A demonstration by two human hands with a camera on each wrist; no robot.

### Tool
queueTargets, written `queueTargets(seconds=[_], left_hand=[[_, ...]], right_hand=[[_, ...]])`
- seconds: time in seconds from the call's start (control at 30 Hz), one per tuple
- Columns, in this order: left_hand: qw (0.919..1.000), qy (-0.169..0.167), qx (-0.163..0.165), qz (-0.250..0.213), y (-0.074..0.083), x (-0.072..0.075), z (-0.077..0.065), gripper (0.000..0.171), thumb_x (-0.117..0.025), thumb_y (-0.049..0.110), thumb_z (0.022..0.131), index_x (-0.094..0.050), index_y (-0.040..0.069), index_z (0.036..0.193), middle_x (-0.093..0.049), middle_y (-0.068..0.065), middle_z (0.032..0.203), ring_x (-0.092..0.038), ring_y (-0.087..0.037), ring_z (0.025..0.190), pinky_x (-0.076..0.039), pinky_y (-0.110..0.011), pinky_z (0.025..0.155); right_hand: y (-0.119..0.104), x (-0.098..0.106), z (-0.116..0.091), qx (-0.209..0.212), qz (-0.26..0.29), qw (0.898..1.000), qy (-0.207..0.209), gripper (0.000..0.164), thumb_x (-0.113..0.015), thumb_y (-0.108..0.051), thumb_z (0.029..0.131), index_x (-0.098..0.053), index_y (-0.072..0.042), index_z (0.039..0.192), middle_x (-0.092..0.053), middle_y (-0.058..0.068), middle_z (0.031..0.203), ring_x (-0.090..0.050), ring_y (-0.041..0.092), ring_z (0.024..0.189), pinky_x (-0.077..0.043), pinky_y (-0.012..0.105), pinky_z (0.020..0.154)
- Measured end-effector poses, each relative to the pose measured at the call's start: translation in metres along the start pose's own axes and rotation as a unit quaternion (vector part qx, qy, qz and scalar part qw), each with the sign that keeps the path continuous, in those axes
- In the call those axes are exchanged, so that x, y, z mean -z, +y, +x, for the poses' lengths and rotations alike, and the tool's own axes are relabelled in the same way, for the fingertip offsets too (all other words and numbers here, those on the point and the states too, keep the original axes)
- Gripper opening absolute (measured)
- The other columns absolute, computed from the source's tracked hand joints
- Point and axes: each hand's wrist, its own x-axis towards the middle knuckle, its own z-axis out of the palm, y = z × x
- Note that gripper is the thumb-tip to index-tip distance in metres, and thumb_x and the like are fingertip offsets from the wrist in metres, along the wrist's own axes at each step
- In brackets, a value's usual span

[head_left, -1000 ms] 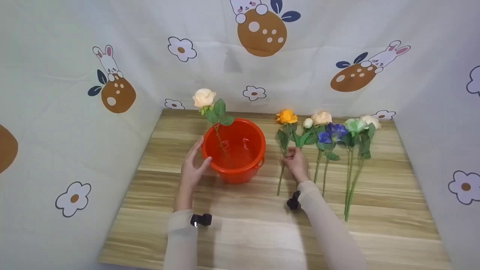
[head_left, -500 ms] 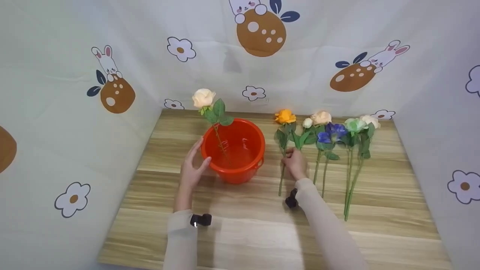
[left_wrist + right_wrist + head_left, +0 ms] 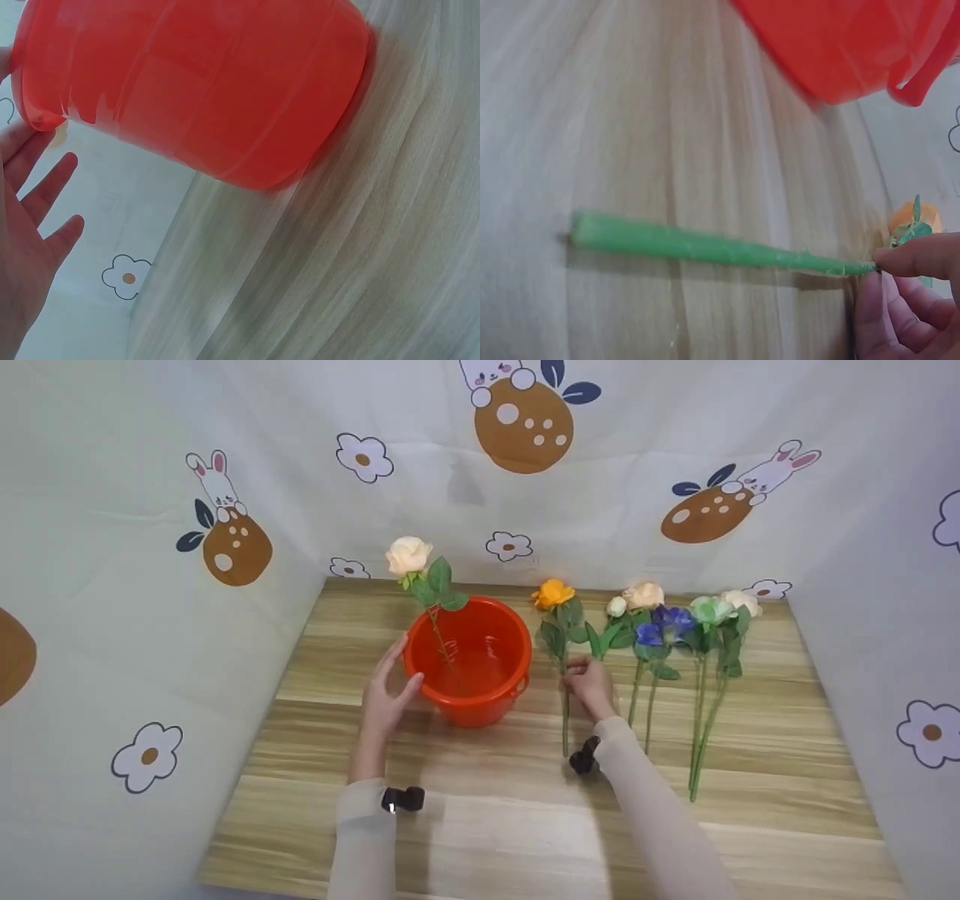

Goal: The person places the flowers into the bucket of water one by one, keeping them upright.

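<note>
My left hand (image 3: 386, 697) rests against the left rim of a red bucket (image 3: 480, 712), fingers spread and straight. The left wrist view shows those fingers (image 3: 50, 187) at the rim, with the bucket's wall (image 3: 210, 82) filling the top. A cream rose (image 3: 409, 556) leans inside the bucket, its bloom above the far left rim. Right of the bucket, my right hand (image 3: 591, 686) pinches the stem of an orange flower (image 3: 553, 594) between thumb and fingertips. In the right wrist view the green stem (image 3: 720, 250) runs low over the wood from that pinch.
Further right on the wooden table (image 3: 510, 825) lie a peach flower (image 3: 644, 595) with a pale bud (image 3: 616, 606), a purple flower (image 3: 666, 626), a green flower (image 3: 711, 611) and a cream flower (image 3: 741, 602). Patterned cloth (image 3: 420, 510) hangs behind.
The orange flower's bloom has shifted left toward the bucket, and its stem now stands straighter in the head view. My left hand and the bucket have stayed put.
</note>
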Motion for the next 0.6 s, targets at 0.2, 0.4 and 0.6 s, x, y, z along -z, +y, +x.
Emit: queueTargets(seconds=[0.2, 0.4, 0.6], left_hand=[[1.0000, -0.001, 0.004, -0.003, 0.003, 0.000, -0.001, 0.062, -0.070, 0.007, 0.090, -0.048, 0.009, 0.148, -0.045, -0.016, 0.155, -0.041, -0.030, 0.145, -0.022, -0.055, 0.124], [0.9999, -0.010, 0.007, -0.006, 0.031, 0.004, -0.005, 0.059, -0.068, 0.005, 0.091, -0.048, -0.001, 0.146, -0.045, -0.019, 0.154, -0.040, -0.034, 0.144, -0.023, -0.053, 0.124], [0.9999, -0.008, -0.003, -0.007, 0.017, 0.002, -0.004, 0.060, -0.070, 0.010, 0.091, -0.048, 0.007, 0.147, -0.045, -0.015, 0.155, -0.039, -0.030, 0.146, -0.022, -0.052, 0.125]], right_hand=[[-0.002, -0.001, -0.002, -0.025, 0.082, 0.996, -0.018, 0.030, -0.061, 0.009, 0.088, -0.059, 0.010, 0.118, -0.064, 0.014, 0.093, -0.062, 0.009, 0.069, -0.056, 0.020, 0.064], [-0.008, 0.003, -0.003, -0.028, 0.096, 0.995, -0.019, 0.034, -0.059, 0.007, 0.089, -0.058, 0.010, 0.123, -0.062, 0.007, 0.089, -0.059, 0.005, 0.066, -0.052, 0.018, 0.059], [-0.016, 0.008, -0.005, -0.024, 0.118, 0.993, -0.016, 0.034, -0.060, 0.007, 0.089, -0.059, 0.009, 0.123, -0.066, 0.006, 0.089, -0.060, 0.003, 0.065, -0.052, 0.018, 0.056]])
